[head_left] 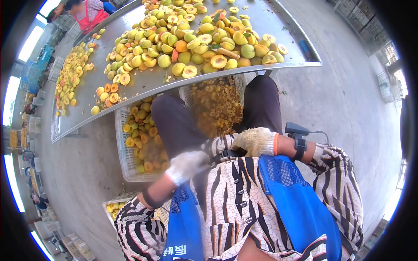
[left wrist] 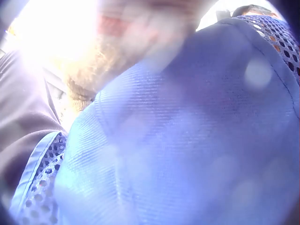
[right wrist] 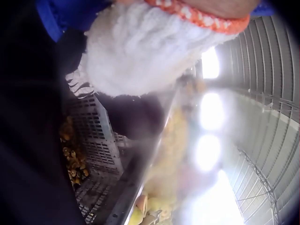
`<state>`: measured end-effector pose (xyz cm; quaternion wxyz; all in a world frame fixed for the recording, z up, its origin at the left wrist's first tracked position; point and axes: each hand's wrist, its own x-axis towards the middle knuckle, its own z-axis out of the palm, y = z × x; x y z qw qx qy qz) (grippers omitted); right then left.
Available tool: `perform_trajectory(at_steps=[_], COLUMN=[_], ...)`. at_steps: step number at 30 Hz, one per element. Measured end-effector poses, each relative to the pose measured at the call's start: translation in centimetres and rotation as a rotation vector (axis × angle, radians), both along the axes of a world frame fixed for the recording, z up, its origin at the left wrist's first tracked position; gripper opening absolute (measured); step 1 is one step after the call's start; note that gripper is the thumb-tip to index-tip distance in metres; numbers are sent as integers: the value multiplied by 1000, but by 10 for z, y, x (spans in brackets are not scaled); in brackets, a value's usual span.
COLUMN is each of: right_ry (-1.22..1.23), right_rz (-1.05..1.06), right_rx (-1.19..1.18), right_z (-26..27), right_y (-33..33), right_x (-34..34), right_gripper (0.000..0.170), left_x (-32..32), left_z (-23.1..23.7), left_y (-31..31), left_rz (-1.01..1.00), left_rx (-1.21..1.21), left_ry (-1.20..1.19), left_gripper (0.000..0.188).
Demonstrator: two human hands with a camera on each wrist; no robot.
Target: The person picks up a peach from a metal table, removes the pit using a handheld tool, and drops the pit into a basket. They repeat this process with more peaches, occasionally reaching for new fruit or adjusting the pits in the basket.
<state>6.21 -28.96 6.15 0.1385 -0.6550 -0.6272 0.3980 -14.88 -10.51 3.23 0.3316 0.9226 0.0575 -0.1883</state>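
In the head view my left hand [head_left: 187, 166], in a white knit glove, is blurred and sits at the left side of the waist over the lap. My right hand [head_left: 256, 142], in a stained white glove with an orange cuff, lies at the waist beside a black strap [head_left: 230, 153] and the striped shirt [head_left: 224, 191]. Its fingertips are turned down and hidden, so I cannot tell whether they grip the strap. The left wrist view is mostly blue vest [left wrist: 187, 117], with part of a glove [left wrist: 89, 70]. From the right wrist, the glove's back [right wrist: 136, 51] shows.
A metal table [head_left: 143, 93] ahead carries a heap of halved and whole yellow fruit [head_left: 174, 39]. Below it stand a crate of fruit halves [head_left: 143, 135] and a crate of brown pits [head_left: 215, 102]. A wooden-handled tool [head_left: 226, 52] lies on the heap. Another person [head_left: 89, 15] is at far left.
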Motion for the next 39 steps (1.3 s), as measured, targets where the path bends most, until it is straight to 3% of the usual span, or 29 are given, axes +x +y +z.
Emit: perform_trajectory(at_steps=[6,9,10,13,16,18,19,23,24,26,28,32,36,39], right_ry=[68,97,100,-8,-330,-242,-199,-96,-34,52,30,95,125,29], right_rz=[-114,-137,-132,-146,-123,-121,-113,-243,-229,-163,-141,30,-15,-106], right_rx=[-102,-81,-66,-90,-94,-154,-187,-216,-278,-160,-60,-75,-109,-273], right_z=[16,22,24,16,17,16,16,24,26,23,15,1,4,-7], right_y=[8,8,9,10,14,9,7,3,4,-1,-11,-9,-13,-16], right_x=[-5,-5,-4,-4,1,3,3,4,5,5,3,7,6,5], right_gripper=[41,39,38,32,27,23,22,26,31,33,36,45,55,56], left_x=[1,7,12,33,47,54,57,54,54,52,48,41,43,48], left_z=[12,26,30,32,20,19,24,31,37,39,38,24,19,21], left_y=[9,13,13,9,-7,-16,-14,-14,-15,-15,-15,-20,-22,-28], left_rz=[55,138,173,19,-120,-195,-206,-191,-188,-175,-163,-121,-184,-165], left_rx=[-11,-7,18,-7,-39,8,7,14,39,91,60,12,31,69], left_ry=[-122,-362,-303,-277,-236,-200,-137,30,92,184,165,108,-31,-54], left_gripper=[21,15,16,17,37,51,49,47,48,48,46,44,46,49])
